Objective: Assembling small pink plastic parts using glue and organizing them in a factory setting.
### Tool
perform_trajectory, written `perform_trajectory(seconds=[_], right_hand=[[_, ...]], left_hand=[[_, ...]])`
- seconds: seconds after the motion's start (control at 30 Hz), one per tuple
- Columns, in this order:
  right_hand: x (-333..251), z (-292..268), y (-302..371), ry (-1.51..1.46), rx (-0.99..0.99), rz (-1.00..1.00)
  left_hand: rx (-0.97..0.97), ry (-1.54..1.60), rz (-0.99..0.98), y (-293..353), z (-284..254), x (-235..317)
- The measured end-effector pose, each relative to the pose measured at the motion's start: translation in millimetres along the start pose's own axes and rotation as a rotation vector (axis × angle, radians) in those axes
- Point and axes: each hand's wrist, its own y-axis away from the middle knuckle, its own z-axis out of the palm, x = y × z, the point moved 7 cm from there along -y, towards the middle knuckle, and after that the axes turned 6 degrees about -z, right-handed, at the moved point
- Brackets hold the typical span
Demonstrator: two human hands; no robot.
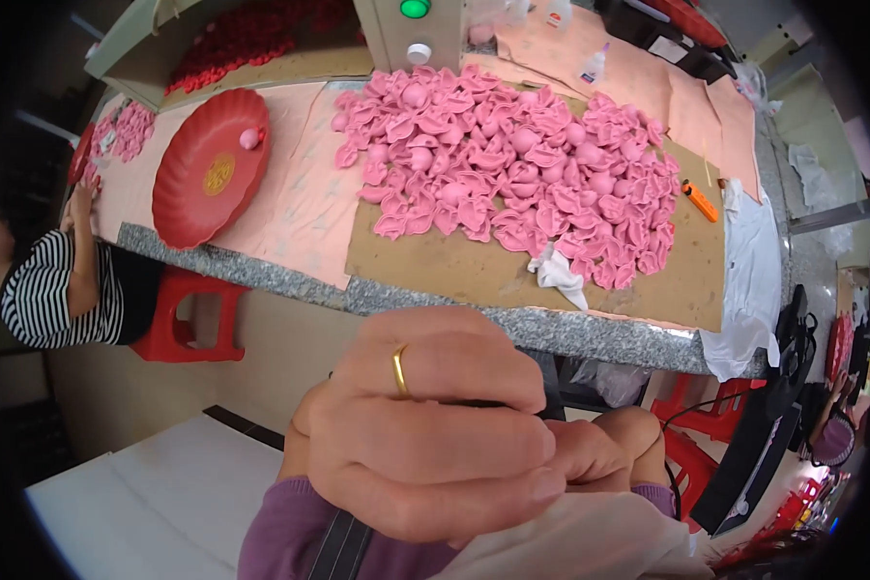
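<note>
Close up, my left hand (430,425) fills the lower middle, fingers curled, a gold ring on one of them. Behind its fingertips on the right is part of my right hand (590,452), its fingers bent in and mostly covered. Whatever lies between the two hands is hidden. A pale, blurred cloth-like thing (570,541) shows below them. Beyond the hands, a large heap of pink moulded pieces (512,164), some cup-shaped with wavy rims and some round, lies on a brown board (425,256) on the worktable.
Left on the table stands a red scalloped dish (188,193) holding a small pink ball (249,138). An orange cutter (699,201) and crumpled white tissue (558,275) lie by the heap. Another person (53,285) sits far left near a red stool (193,314). White plastic (749,280) drapes over the right edge.
</note>
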Motion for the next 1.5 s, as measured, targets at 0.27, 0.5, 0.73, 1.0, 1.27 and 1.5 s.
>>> perform_trajectory(seconds=[0.27, 0.5, 0.73, 1.0, 1.27, 1.5], right_hand=[[-14, -2, -11, -0.219, 0.264, -0.023], [-13, 2, -13, -0.466, 0.306, -0.029], [-9, -35, 10, -0.123, 0.382, 0.287], [-179, -124, 94, 0.858, 1.023, -0.215], [-339, -238, 162, 1.682, 1.452, 0.127], [-350, -307, 173, 2.511, 1.149, 0.377]], left_hand=[[0.228, -0.010, 0.026, 7, -14, -5], [0.273, -0.051, 0.061, 6, -17, -1], [-0.077, 0.055, 0.013, 8, -7, -8], [-0.094, 0.308, -0.223, -8, 28, 19], [-0.406, 0.562, -0.324, -11, 52, 18], [-0.481, 0.391, -0.276, -15, 53, 8]])
